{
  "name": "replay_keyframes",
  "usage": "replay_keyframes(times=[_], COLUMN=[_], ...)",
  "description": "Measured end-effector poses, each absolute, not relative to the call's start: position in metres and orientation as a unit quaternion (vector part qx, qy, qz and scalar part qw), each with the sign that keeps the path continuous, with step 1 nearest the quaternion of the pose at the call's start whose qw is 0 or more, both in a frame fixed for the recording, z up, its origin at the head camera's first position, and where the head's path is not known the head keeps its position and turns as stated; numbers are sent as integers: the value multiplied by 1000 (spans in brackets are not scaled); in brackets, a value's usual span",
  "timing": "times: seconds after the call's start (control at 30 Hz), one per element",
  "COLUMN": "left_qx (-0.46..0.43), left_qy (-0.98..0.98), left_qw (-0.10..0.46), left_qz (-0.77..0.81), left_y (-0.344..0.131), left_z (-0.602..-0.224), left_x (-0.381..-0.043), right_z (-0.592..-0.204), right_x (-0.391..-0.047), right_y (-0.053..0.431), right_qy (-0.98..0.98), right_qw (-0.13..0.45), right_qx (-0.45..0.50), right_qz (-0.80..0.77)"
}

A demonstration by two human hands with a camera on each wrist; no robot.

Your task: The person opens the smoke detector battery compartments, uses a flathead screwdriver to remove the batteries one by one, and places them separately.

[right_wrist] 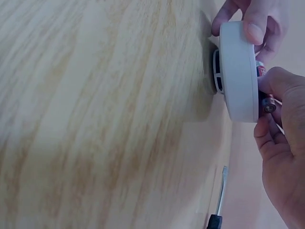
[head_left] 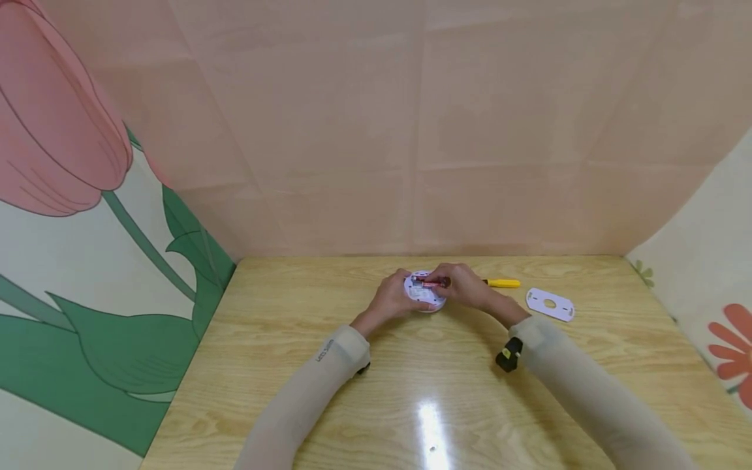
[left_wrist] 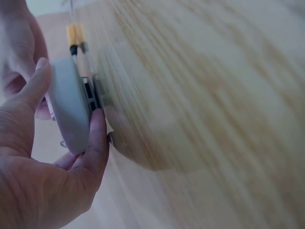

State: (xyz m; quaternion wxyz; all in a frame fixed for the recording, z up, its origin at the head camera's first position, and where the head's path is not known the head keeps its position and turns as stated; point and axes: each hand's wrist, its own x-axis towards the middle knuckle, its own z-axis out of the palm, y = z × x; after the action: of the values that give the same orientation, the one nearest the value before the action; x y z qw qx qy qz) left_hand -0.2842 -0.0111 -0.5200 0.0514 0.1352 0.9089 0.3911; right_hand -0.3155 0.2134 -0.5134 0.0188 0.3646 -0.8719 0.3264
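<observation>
A round white smoke detector (head_left: pixel 433 301) lies on the table with its labelled back up. The left hand (head_left: pixel 395 295) grips its rim, thumb on one side and fingers on the other, as the left wrist view shows. Red batteries (head_left: pixel 433 283) lie at the opening in the back. In the right wrist view, the right hand (right_wrist: pixel 290 129) pinches a battery (right_wrist: pixel 268 105) whose end sticks out over the edge. A second piece of red battery (right_wrist: pixel 260 69) shows beyond the thumb. The slotted vent (right_wrist: pixel 218 71) on the detector's underside faces the tabletop.
A screwdriver with a yellow handle (head_left: pixel 504 283) lies right of the right hand. Farther right is a flat white mounting plate (head_left: pixel 549 304) with a round hole. The wooden table (head_left: pixel 282 326) meets a pink backdrop (head_left: pixel 329 163) at its far edge.
</observation>
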Motion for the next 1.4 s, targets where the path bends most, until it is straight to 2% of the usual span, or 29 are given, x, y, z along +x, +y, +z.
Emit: replay_keyframes(times=[0.33,0.67,0.97,1.23,1.4], left_qx=[140,138,134,122,115], left_qy=[906,908,910,911,914], left_qw=[50,47,49,57,62], left_qz=[395,394,389,389,384], left_y=[-11,-11,-11,-9,-8], left_z=[-519,-520,-518,-519,-518], left_x=[-283,-284,-282,-283,-283], right_z=[-522,-521,-522,-506,-511], right_x=[-316,-312,-312,-301,-304], right_y=[217,219,226,231,243], right_qy=[-865,-861,-849,-849,-848], right_qw=[53,27,28,26,44], right_qx=[334,278,255,254,259], right_qz=[370,425,461,462,460])
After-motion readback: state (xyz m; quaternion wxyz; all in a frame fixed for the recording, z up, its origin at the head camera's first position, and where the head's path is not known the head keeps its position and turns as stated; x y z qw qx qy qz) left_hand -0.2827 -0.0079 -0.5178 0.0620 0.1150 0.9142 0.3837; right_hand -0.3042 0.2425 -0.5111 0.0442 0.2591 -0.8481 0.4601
